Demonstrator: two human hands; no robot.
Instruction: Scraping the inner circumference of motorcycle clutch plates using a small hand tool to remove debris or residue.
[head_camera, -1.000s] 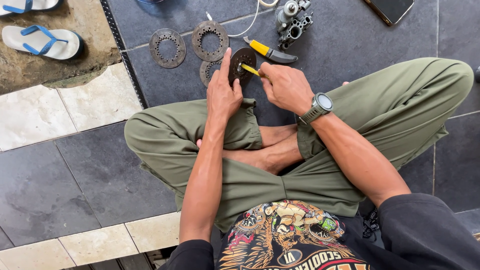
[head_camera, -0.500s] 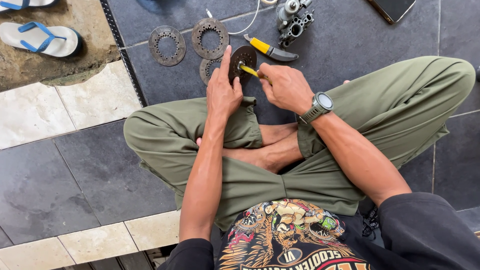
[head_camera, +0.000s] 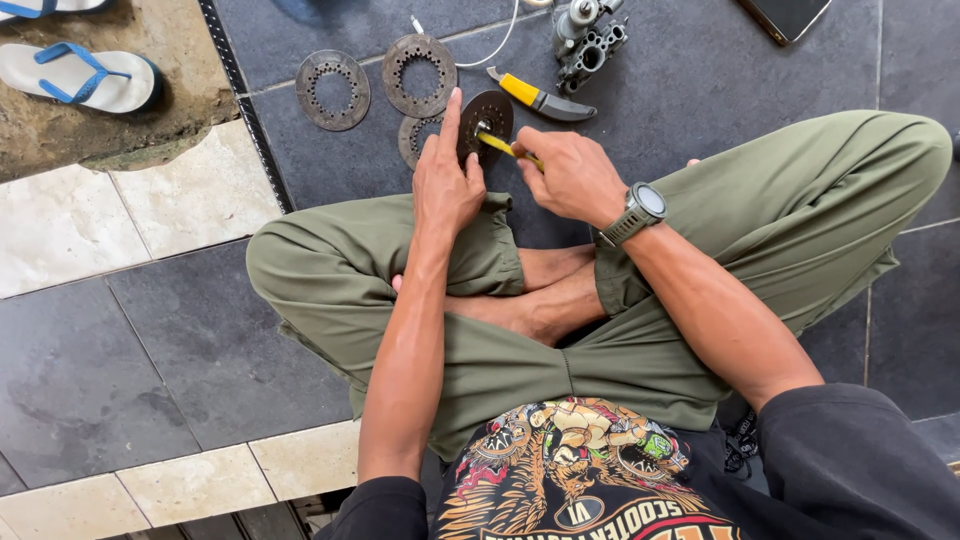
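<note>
I sit cross-legged on a dark tiled floor. My left hand (head_camera: 447, 180) holds a round dark metal disc (head_camera: 489, 117) upright, with the index finger stretched up along its edge. My right hand (head_camera: 572, 176), a watch on its wrist, grips a thin yellow-handled tool (head_camera: 502, 147) whose tip rests at the disc's centre. Both hands hover just in front of my knees.
Two ring-shaped plates (head_camera: 333, 88) (head_camera: 419, 72) and a third (head_camera: 416, 135) lie on the floor ahead. A yellow-handled knife (head_camera: 541, 99), a grey carburettor-like metal part (head_camera: 590, 42), a white cable, a phone (head_camera: 786, 15) and a blue-strapped sandal (head_camera: 80, 76) lie farther out.
Both hands stay on the disc and tool with only slight shifts; the view has drifted a little.
</note>
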